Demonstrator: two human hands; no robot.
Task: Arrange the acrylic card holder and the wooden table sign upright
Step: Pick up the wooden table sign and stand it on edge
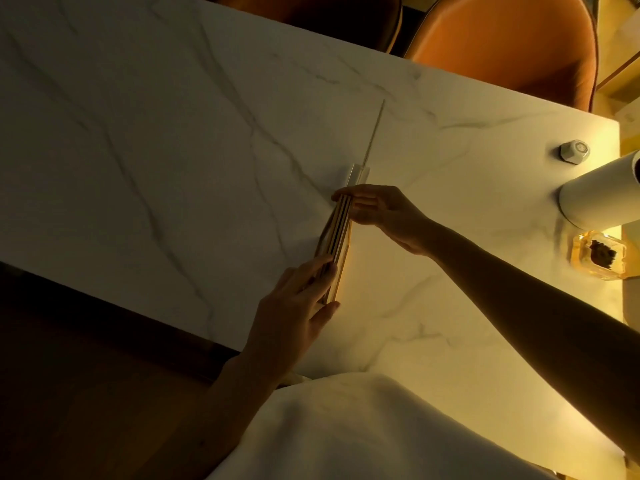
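On marble table (173,133), wooden table sign (337,233) on edge, long axis running away, both hands (294,306) gripping

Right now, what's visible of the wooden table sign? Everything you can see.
The wooden table sign appears edge-on from above: a long, thin, pale wood-toned piece with darker lines along its top edge, like stacked layers. It stands on edge on the marble table, running diagonally. The right hand covers its far end, the left hand grips its near end. Its face is not visible. A clear acrylic piece sits just beyond the far end; contact is unclear.
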